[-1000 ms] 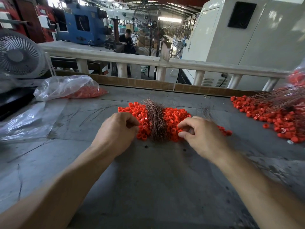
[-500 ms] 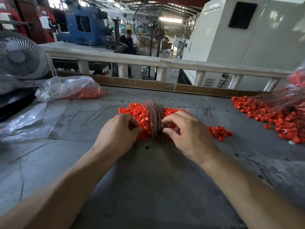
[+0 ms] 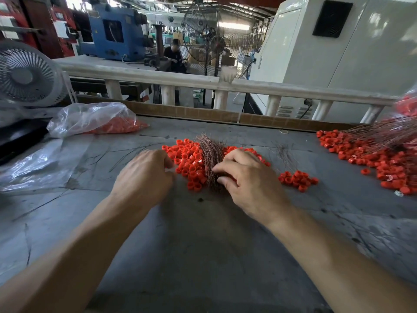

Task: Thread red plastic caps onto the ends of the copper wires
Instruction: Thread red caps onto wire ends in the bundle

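- Nearest us, both forearms reach forward over the grey table (image 3: 203,245), converging on the work in the middle.
- Our left hand (image 3: 144,177) rests knuckles-up at the left edge of the pile of red caps (image 3: 187,159); its fingers are curled under, and we cannot tell whether they hold a cap.
- Our right hand (image 3: 248,179) lies against the bundle of copper wires (image 3: 211,154), thumb and forefinger closed toward the near ends of the strands as if picking one out; whether a single wire is actually pinched is hidden.
- To do this step well, we judge we should tease one strand free of the bundle, keep its tip short beyond the fingertips so it stays stiff, and bring the cap's hole to it squarely.
- Just right of the hand sits a small cluster of caps (image 3: 297,179), with a few loose wires (image 3: 286,154) behind it.
- Farther right lies a larger heap of caps (image 3: 372,159) under more wires, apparently finished pieces.
- Far left, a plastic bag (image 3: 90,119) holds more caps.
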Tool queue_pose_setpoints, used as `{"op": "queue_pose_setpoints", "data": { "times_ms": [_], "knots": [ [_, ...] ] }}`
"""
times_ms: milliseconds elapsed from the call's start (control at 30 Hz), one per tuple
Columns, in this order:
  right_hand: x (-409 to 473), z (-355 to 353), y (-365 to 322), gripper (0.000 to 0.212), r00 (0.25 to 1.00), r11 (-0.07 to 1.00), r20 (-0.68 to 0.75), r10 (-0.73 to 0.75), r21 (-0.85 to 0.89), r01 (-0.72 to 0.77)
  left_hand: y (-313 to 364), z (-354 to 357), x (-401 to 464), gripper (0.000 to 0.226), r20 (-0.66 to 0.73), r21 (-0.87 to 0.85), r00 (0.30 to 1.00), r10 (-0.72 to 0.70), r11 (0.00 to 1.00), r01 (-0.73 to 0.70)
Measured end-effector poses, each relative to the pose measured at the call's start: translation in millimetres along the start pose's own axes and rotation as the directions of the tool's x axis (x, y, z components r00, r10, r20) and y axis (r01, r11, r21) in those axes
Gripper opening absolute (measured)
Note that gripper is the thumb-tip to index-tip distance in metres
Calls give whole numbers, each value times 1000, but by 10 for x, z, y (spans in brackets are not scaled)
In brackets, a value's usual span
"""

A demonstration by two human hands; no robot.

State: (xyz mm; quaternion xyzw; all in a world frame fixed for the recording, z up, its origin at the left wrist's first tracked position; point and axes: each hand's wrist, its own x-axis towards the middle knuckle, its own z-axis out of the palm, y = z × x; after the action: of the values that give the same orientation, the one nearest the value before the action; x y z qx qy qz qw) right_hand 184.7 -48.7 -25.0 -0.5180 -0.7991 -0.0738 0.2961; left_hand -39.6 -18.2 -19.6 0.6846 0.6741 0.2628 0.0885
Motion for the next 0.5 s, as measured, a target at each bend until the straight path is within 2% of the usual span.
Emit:
{"op": "queue_pose_setpoints", "data": {
  "times_ms": [67, 167, 500],
  "knots": [
    [-5, 14, -2, 14, 1000, 1000, -25, -11, 20, 12, 0, 8, -11, 17, 28, 15, 1000, -5, 1000, 4],
    [-7, 13, -16, 6, 997, 999, -63, -43, 22, 45, 23, -1, -21, 6, 9, 9, 1000, 15, 1000, -15],
    [-8, -107, -60, 3, 963, 988, -234, -136, 37, 149, 64, 0, -32, 5, 3, -62, 998, 65, 996, -65]
  ]
}}
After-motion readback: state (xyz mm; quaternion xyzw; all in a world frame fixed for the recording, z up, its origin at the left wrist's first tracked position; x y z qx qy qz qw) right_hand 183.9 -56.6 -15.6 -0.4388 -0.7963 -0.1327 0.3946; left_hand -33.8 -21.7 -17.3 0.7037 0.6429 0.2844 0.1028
